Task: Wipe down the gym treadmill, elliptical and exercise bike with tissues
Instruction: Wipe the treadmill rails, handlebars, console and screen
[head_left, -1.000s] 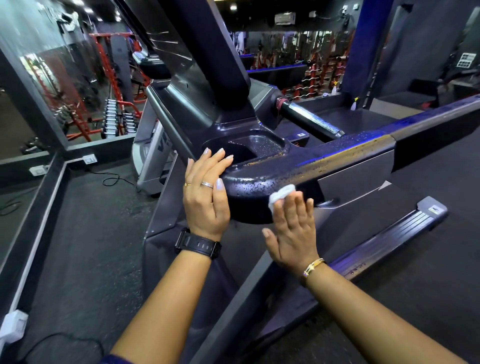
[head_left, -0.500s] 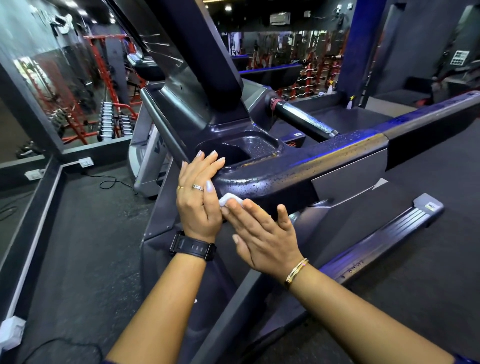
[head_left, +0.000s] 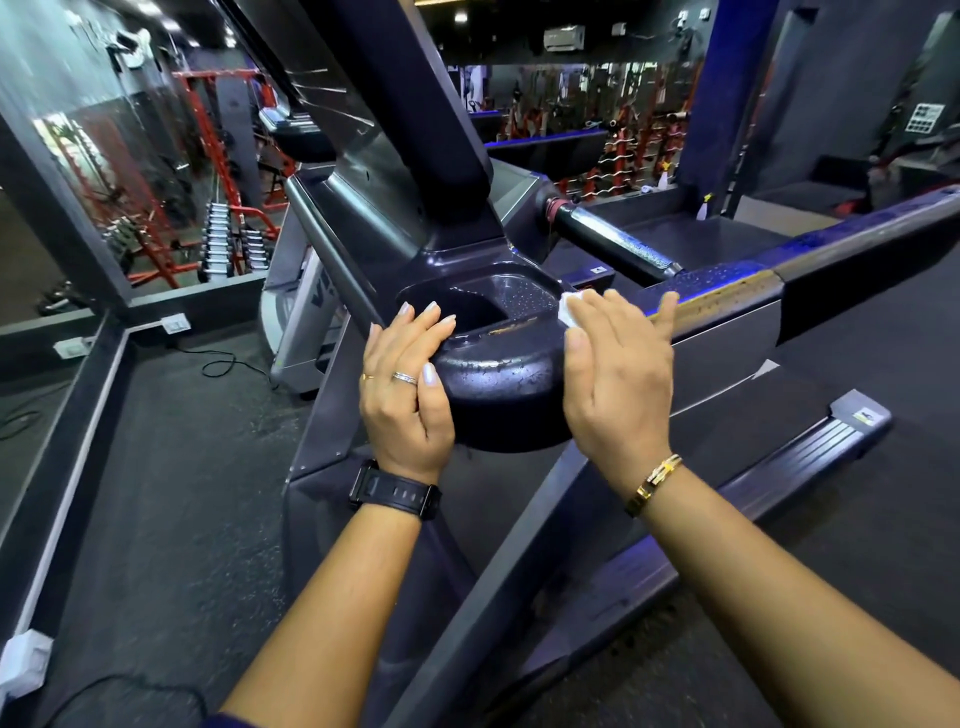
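White tissue (head_left: 569, 310) pressed to the treadmill (head_left: 498, 397) by the right hand (head_left: 618, 384), grip flat — left hand (head_left: 405, 410) rests alongside, fingers straight.

A red dumbbell rack (head_left: 228, 244) stands far left, and a black cable (head_left: 228, 364) loops on the floor (head_left: 156, 467) below a wall socket (head_left: 174, 323).

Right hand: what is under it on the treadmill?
A white tissue, only its corner showing past the fingers, pressed flat against the dark treadmill handrail. The right hand covers the rest of the tissue.
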